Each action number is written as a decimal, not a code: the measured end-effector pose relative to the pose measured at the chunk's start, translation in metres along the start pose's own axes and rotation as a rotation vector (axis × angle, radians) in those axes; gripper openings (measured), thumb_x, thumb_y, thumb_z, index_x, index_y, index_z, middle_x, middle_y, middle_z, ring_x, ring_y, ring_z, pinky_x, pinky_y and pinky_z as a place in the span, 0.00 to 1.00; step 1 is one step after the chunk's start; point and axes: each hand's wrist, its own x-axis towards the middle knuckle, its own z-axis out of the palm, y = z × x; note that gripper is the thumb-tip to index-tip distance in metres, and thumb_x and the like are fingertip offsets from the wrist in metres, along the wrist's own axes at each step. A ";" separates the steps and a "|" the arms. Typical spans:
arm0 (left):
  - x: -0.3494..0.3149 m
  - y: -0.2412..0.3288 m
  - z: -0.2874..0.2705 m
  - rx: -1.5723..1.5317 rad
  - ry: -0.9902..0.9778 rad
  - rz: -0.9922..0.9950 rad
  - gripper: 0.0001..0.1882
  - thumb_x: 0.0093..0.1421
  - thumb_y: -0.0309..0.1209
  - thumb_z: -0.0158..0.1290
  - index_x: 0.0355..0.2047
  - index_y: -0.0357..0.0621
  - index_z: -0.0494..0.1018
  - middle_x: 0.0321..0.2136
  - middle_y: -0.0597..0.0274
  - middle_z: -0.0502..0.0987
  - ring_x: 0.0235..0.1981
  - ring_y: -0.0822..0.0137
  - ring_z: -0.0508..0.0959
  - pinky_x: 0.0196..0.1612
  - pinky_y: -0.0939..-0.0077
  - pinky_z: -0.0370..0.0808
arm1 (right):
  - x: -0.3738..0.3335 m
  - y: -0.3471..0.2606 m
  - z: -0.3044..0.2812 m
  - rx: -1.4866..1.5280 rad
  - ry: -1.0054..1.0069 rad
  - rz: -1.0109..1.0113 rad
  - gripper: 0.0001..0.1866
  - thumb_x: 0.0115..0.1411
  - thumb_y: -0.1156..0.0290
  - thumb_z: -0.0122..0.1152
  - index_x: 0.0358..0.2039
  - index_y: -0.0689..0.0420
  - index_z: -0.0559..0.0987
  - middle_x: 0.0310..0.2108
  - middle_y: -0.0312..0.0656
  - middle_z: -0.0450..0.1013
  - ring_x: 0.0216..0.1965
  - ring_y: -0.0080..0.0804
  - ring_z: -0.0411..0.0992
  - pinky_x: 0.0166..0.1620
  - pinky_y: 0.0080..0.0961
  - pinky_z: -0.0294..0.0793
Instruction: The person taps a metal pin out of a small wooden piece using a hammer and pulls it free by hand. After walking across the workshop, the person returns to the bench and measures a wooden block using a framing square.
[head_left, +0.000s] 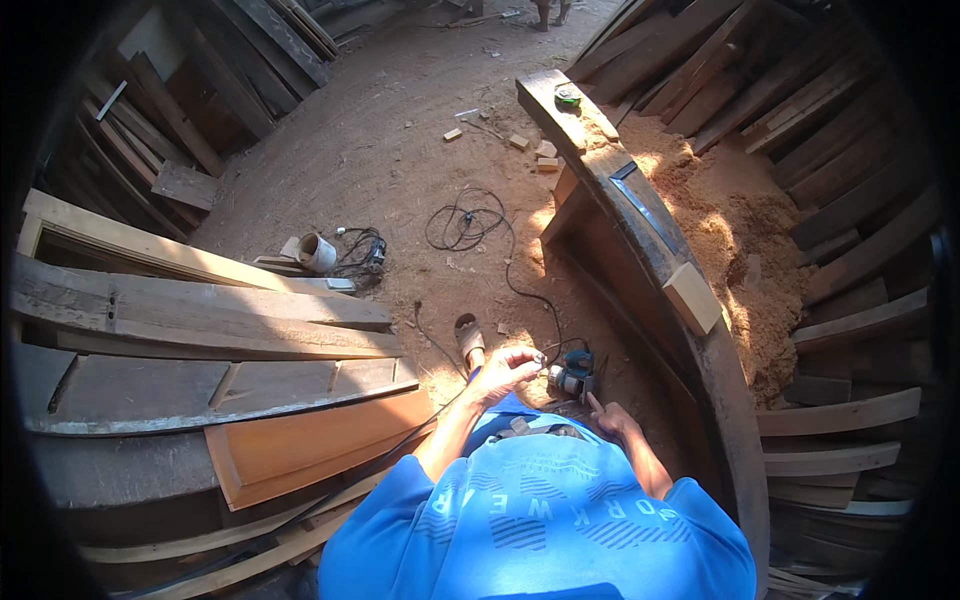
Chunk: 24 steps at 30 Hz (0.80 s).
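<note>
In front of my body, my left hand (508, 372) is closed in a pinch around a small dark, shiny piece (541, 361), too small to name. Just right of it is a teal-and-silver corded power tool (573, 373), whose exact kind I cannot make out. Low beside that tool, my right hand (614, 418) has its index finger stretched out toward it and seems to hold nothing. Whether the fingertip touches the tool is unclear.
A long wooden workbench (640, 205) runs along my right, bearing a wood block (692, 298), a dark metal-edged tool (645, 205) and a tape measure (567, 97). Sawdust (750, 220) is heaped beyond it. Boards (220, 310) lie at left; a black cord (515, 265) crosses the floor.
</note>
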 end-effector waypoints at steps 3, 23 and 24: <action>0.036 0.018 -0.065 -0.026 -0.032 -0.018 0.12 0.59 0.29 0.60 0.43 0.40 0.78 0.35 0.69 0.80 0.35 0.77 0.75 0.42 0.79 0.73 | 0.045 -0.083 -0.015 -0.088 0.114 -0.170 0.20 0.58 0.64 0.58 0.38 0.72 0.80 0.29 0.56 0.78 0.34 0.40 0.78 0.37 0.38 0.73; 0.185 0.226 -0.363 -0.218 0.337 0.186 0.14 0.63 0.31 0.56 0.46 0.36 0.76 0.36 0.64 0.79 0.33 0.75 0.76 0.39 0.80 0.75 | 0.260 -0.339 -0.102 -0.219 0.134 0.031 0.29 0.52 0.50 0.63 0.46 0.61 0.80 0.51 0.56 0.73 0.57 0.54 0.69 0.54 0.42 0.70; 0.203 0.248 -0.371 -0.179 0.329 0.232 0.14 0.63 0.32 0.56 0.46 0.36 0.76 0.34 0.65 0.79 0.32 0.76 0.75 0.38 0.81 0.73 | 0.272 -0.352 -0.109 -0.206 0.134 0.021 0.29 0.52 0.50 0.63 0.46 0.60 0.80 0.51 0.55 0.73 0.57 0.54 0.69 0.55 0.41 0.70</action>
